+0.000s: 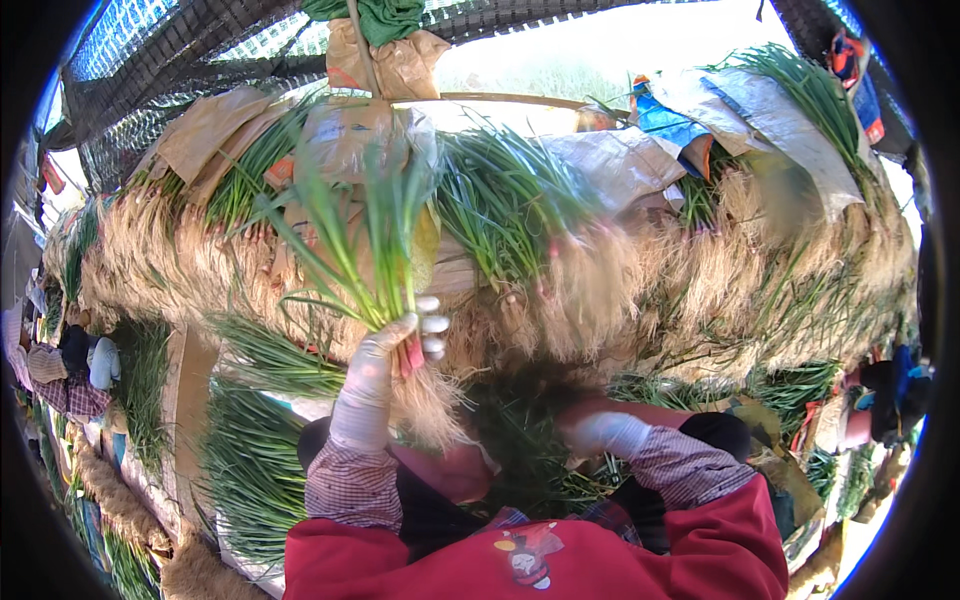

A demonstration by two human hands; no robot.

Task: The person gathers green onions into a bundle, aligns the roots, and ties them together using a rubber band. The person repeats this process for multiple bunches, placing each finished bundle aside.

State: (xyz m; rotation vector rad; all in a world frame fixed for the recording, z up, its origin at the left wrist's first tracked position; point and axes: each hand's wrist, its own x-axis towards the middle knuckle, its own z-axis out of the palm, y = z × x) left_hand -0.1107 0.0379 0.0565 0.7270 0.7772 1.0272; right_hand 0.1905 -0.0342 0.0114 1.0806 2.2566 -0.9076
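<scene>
My gloved left hand (390, 349) is closed around a bunch of green onions (382, 277), holding it upright with the leaves on top. The reddish stem bases and pale stringy roots hang below the fist. Lower and to the right, my right hand (604, 433), in a pale glove, is blurred over my lap beside dark green leaf scraps (525, 435); its fingers cannot be made out. Beyond the held bunch, more green onions (495, 195) lie in a long row with their roots (592, 285) towards me.
Left of my knee, a heap of green onions (251, 465) lies beside a wooden board (191, 397). Paper and plastic sacks (615, 161) cover parts of the row. At the far left sits another person (71, 367). Shade netting (172, 52) hangs above.
</scene>
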